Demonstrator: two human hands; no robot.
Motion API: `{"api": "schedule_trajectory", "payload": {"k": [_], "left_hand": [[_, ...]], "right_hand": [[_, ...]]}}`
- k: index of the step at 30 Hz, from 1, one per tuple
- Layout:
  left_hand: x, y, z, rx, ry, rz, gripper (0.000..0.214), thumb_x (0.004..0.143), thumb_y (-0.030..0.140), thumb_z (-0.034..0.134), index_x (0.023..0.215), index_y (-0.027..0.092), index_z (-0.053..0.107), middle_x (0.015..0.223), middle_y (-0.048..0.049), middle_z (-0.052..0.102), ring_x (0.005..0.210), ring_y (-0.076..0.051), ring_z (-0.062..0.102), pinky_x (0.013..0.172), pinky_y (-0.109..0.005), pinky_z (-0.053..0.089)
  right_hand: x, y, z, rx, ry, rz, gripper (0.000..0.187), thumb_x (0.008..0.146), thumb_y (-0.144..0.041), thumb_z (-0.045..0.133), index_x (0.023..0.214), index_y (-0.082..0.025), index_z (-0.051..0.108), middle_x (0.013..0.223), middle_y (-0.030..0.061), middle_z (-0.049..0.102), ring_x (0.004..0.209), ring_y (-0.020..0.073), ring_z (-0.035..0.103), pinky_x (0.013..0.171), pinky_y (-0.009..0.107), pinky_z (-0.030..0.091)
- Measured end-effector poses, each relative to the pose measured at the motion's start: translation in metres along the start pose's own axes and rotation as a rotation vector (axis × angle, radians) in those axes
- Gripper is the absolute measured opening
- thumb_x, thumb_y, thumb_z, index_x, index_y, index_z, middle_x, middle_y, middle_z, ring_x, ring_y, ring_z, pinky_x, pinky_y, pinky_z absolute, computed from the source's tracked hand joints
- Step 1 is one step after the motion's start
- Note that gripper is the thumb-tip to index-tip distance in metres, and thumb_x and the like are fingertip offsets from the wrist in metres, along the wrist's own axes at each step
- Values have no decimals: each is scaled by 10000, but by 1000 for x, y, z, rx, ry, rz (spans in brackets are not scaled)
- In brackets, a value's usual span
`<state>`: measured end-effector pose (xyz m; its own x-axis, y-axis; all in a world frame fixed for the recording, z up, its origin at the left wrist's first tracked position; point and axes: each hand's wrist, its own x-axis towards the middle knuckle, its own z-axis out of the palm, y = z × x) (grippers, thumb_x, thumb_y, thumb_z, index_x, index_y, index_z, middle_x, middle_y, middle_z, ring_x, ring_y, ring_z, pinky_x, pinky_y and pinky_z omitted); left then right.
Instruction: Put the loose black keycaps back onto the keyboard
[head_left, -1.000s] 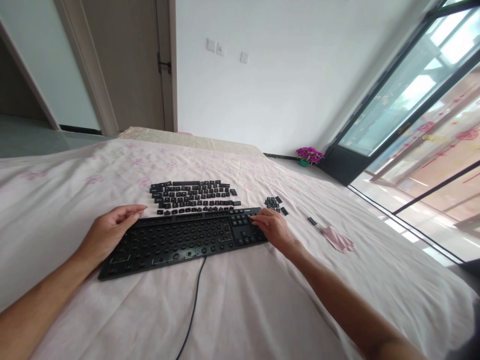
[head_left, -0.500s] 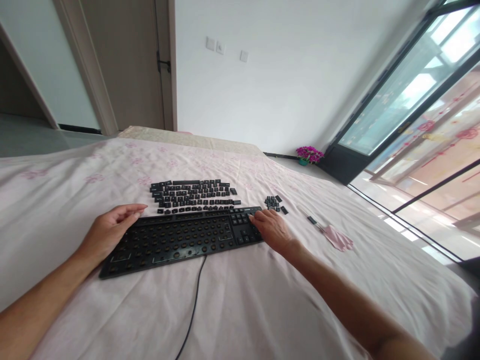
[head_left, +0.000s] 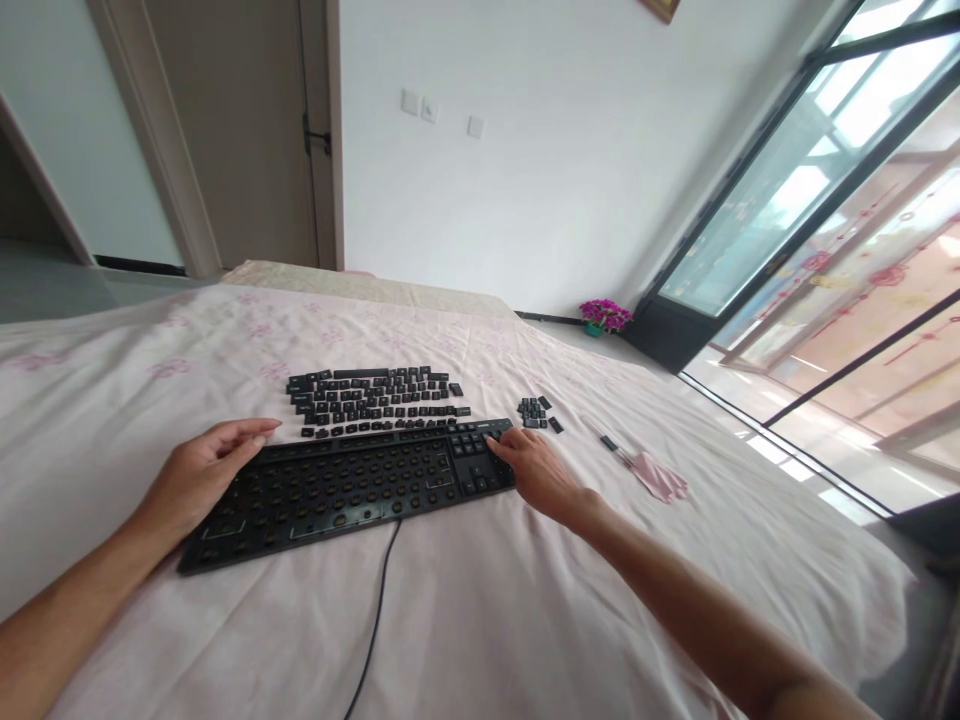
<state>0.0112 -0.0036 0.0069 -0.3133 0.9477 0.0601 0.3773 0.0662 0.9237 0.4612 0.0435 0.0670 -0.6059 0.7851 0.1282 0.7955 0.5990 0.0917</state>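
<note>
A black keyboard [head_left: 337,490] lies slantwise on the bedsheet, most of its main block bare of keycaps, with the stems showing. Keys remain on the cluster right of its middle. My left hand [head_left: 206,465] is at its upper left edge, fingers stretched to the right, holding nothing I can see. Over the number pad at the right end, my right hand [head_left: 536,465] has its fingers curled down onto the keys, and whatever is under the fingertips is hidden. Removed keycaps [head_left: 375,395] stand in rows behind the keyboard. A smaller group of keycaps [head_left: 533,411] sits beyond my right hand.
A black cable [head_left: 381,600] runs from the keyboard toward me. Right of the small keycap group lie a thin tool with a dark handle [head_left: 609,443] and a pink cloth [head_left: 658,476]. The pale sheet [head_left: 675,600] has folds. Purple flowers [head_left: 606,315] stand near the wall.
The whole view has shifted slightly, so everything appears a little farther left and lower. Both hands stay at about the same places on the keyboard.
</note>
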Motion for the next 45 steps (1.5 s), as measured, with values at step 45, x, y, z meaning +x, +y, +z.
{"api": "schedule_trajectory", "payload": {"k": [45], "left_hand": [[-4,9,-1,26,-1,-11,577,741,591,627,1171,206,657,1135,-70,709,958,-217,666,739,-231,514]], "right_hand": [[1,17,13,212,186,38,534,743,31,441,1098,-261,712,1064,39,674,964,175,576,873,314,438]]}}
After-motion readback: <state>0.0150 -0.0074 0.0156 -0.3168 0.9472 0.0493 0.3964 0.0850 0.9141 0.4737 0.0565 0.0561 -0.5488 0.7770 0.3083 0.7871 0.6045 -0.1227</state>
